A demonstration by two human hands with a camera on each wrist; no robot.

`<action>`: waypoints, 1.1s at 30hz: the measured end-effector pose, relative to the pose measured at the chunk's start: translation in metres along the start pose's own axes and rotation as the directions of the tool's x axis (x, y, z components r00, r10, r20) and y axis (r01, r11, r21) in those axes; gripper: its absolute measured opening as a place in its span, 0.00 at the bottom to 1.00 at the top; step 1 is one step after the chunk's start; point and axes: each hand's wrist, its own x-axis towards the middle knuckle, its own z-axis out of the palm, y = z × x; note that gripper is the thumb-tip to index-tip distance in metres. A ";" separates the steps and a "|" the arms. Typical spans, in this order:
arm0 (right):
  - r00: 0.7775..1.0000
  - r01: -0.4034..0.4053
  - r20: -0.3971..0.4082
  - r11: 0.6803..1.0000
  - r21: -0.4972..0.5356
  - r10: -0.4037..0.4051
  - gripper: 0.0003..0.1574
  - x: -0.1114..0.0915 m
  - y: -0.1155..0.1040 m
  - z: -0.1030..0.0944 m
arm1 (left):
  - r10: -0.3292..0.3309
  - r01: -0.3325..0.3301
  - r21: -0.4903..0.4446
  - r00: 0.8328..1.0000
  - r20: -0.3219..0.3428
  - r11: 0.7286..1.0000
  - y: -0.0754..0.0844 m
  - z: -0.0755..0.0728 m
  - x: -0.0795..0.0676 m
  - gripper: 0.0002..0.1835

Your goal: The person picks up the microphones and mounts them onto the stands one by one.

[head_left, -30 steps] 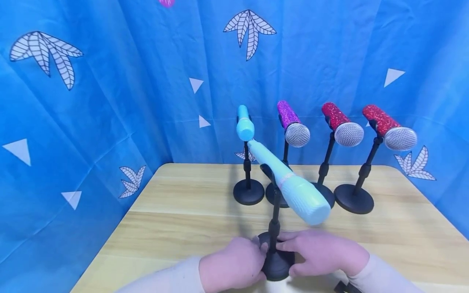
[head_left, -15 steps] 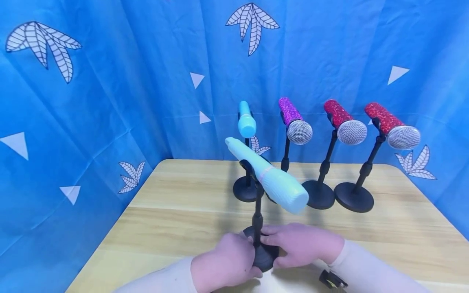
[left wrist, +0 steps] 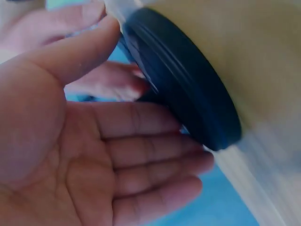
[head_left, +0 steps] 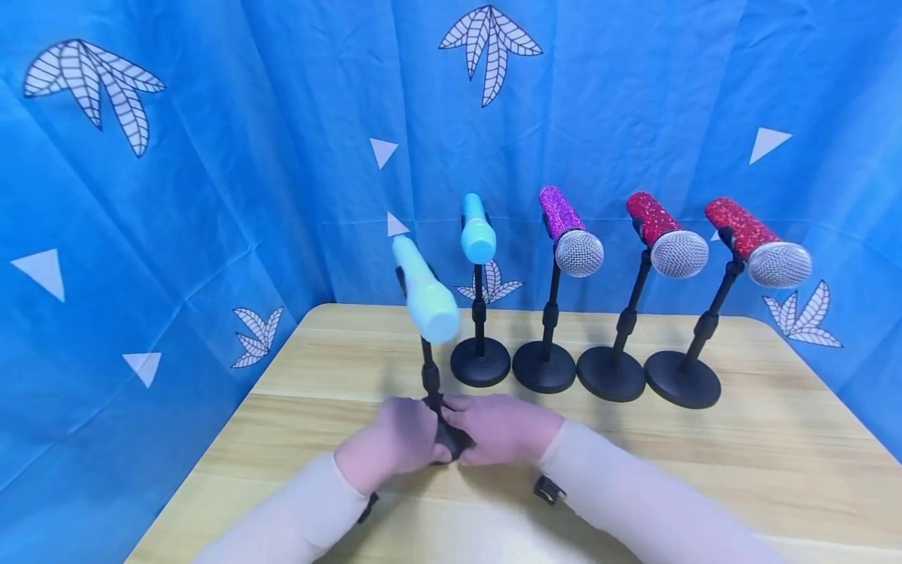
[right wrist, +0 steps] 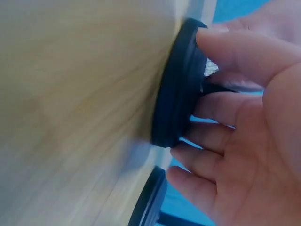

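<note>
A light-blue microphone [head_left: 426,294] lies tilted in the clip of a black microphone stand [head_left: 431,376], its thick head toward me. Both hands are at that stand's round base [head_left: 454,442]. My left hand [head_left: 395,439] grips the left side; my right hand [head_left: 503,429] grips the right. In the left wrist view the thumb and fingers of the left hand [left wrist: 89,141] span the base's rim [left wrist: 188,80]. The right wrist view has the right hand [right wrist: 244,127] likewise at the rim [right wrist: 176,94]. Whether the base touches the table cannot be told.
Behind stands a row of microphones on black stands: a smaller light-blue one [head_left: 478,235], a purple glitter one [head_left: 560,215] and two red glitter ones, the nearer to centre [head_left: 651,218] and the far right [head_left: 740,227]. Blue curtains [head_left: 317,117] enclose the wooden table [head_left: 282,454].
Both hands have moved the stand with its light-blue microphone left and farther back across the table. The microphone's head has swung to point more toward me. The back row stays put.
</note>
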 end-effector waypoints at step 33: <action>0.943 -0.320 0.122 0.945 0.072 0.310 0.55 0.119 0.050 0.007 | -0.179 0.198 -0.413 0.980 0.086 0.889 -0.115 0.031 0.092 0.14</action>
